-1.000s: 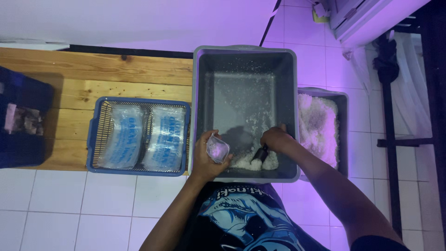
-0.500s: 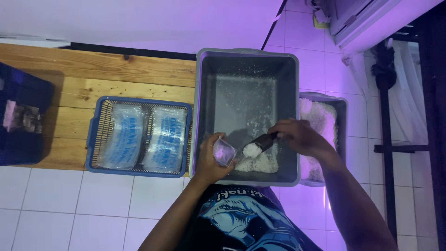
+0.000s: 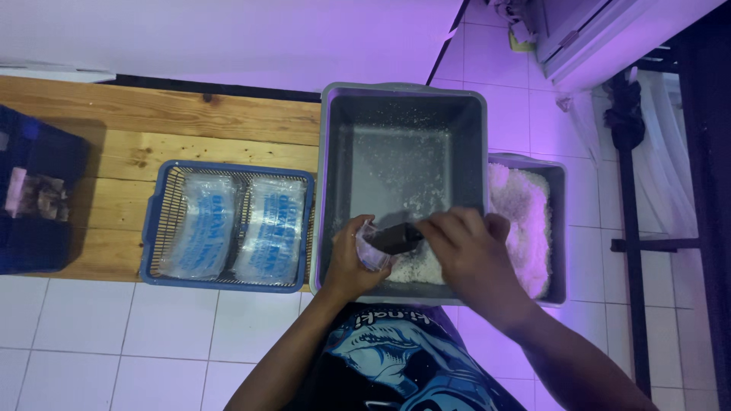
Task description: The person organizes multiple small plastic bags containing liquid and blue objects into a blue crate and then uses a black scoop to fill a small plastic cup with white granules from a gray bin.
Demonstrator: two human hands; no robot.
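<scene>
My left hand [image 3: 349, 264] holds a small clear plastic bag [image 3: 370, 247] open at the near edge of a big grey tub [image 3: 403, 114]. My right hand [image 3: 470, 255] grips a dark scoop [image 3: 397, 238], whose tip is at the bag's mouth. A small heap of white grains [image 3: 417, 266] lies in the tub's near corner, under the scoop. The rest of the tub's floor is only dusted with grains.
A blue wire basket [image 3: 164, 205] with two filled clear bags [image 3: 237, 227] sits on a wooden platform [image 3: 152, 122] to the left. A second grey tub [image 3: 554, 183], full of white grains, stands behind the right side. A dark blue crate [image 3: 34, 202] is at far left.
My right hand lifted the scoop out of the grain heap and swung it left to the bag's mouth. The left hand kept the bag in place.
</scene>
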